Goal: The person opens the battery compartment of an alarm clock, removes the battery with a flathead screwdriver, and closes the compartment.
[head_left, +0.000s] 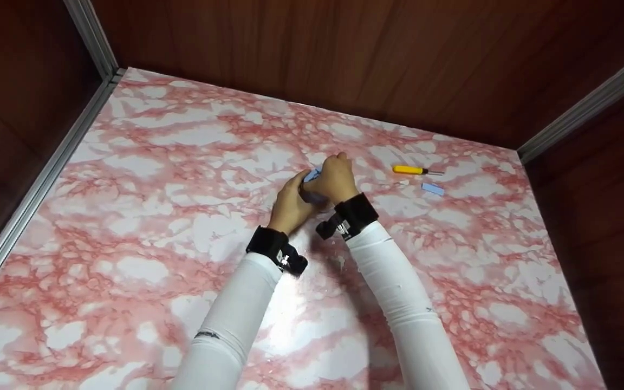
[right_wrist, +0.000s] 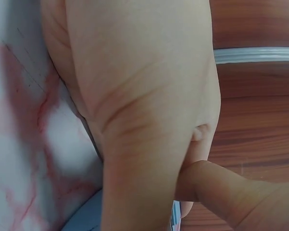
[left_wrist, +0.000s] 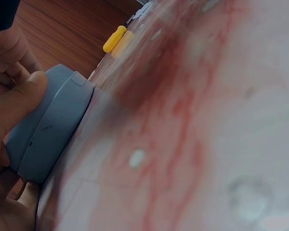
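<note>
My left hand [head_left: 291, 206] grips a blue-grey plastic case [left_wrist: 58, 122] with a rounded side and a seam along it. Low over the table, the case sits close to the marbled surface in the left wrist view. My right hand [head_left: 336, 177] holds the same case from the right side, its fingers bent and largely covering it in the head view. A light-blue part of the case shows between the hands. In the right wrist view, the right hand [right_wrist: 135, 106] fills the frame and hides most of the case; what its fingertips touch is hidden.
To the right lies a yellow-handled screwdriver [head_left: 408, 169]. Just below its shaft is a small light-blue rectangular piece [head_left: 433, 189]. The pink-and-white marbled table [head_left: 144, 216] is bounded by dark wood panels [head_left: 301, 49] at the back and sides.
</note>
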The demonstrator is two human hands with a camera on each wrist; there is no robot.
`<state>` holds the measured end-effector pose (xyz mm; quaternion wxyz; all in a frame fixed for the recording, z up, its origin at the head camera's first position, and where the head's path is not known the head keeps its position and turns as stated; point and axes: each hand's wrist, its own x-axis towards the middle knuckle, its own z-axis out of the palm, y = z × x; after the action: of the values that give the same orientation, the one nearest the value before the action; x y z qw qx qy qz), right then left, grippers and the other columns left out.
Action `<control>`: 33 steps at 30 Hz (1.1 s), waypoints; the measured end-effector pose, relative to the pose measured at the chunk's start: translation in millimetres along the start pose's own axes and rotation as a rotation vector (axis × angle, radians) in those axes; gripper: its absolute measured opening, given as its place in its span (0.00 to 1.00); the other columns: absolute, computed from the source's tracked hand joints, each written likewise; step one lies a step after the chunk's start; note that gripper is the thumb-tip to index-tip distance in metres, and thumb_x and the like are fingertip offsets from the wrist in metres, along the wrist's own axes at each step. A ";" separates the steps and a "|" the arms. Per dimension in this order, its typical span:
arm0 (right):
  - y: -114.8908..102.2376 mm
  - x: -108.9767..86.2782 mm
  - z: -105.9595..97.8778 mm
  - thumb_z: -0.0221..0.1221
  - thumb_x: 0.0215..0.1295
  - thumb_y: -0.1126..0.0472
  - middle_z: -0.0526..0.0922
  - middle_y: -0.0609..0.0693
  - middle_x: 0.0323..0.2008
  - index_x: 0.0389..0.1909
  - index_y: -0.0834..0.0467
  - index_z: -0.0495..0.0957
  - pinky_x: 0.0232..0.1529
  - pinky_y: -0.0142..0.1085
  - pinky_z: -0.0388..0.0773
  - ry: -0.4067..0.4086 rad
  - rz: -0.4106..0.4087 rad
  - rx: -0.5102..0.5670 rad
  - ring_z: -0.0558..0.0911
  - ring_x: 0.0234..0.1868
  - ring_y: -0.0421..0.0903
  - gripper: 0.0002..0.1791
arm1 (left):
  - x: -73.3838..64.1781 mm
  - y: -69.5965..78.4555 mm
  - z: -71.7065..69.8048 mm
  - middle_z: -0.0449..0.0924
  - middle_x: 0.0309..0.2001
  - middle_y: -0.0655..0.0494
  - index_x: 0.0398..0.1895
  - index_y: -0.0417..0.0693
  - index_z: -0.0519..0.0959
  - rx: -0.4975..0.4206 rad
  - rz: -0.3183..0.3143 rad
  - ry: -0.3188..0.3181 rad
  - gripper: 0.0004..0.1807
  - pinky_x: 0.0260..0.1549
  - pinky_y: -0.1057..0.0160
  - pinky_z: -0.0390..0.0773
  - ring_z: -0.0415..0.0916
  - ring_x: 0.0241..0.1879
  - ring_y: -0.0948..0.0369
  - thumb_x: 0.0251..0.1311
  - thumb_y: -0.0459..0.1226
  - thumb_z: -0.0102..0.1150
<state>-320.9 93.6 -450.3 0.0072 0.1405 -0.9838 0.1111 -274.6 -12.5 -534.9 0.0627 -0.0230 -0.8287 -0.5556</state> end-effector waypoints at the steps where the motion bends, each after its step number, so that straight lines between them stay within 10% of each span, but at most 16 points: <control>1: 0.1 0.1 0.2 0.73 0.47 0.49 0.82 0.69 0.44 0.44 0.77 0.79 0.56 0.52 0.71 0.003 -0.002 -0.004 0.75 0.52 0.62 0.36 | 0.1 -0.3 -0.1 0.70 0.70 0.44 0.75 0.45 0.66 -0.001 0.002 -0.001 0.45 0.70 0.54 0.67 0.67 0.69 0.49 0.52 0.42 0.76; 33: 4.3 -2.8 1.6 0.75 0.43 0.47 0.80 0.70 0.43 0.41 0.78 0.79 0.58 0.52 0.73 0.040 -0.026 0.061 0.74 0.52 0.64 0.38 | 1.4 -2.2 0.5 0.69 0.71 0.43 0.75 0.44 0.65 -0.022 -0.012 -0.013 0.48 0.70 0.54 0.67 0.67 0.69 0.48 0.49 0.40 0.76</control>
<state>-319.4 98.0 -452.9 0.0242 0.1510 -0.9777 0.1436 -276.3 -12.9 -536.9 0.0538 -0.0224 -0.8230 -0.5650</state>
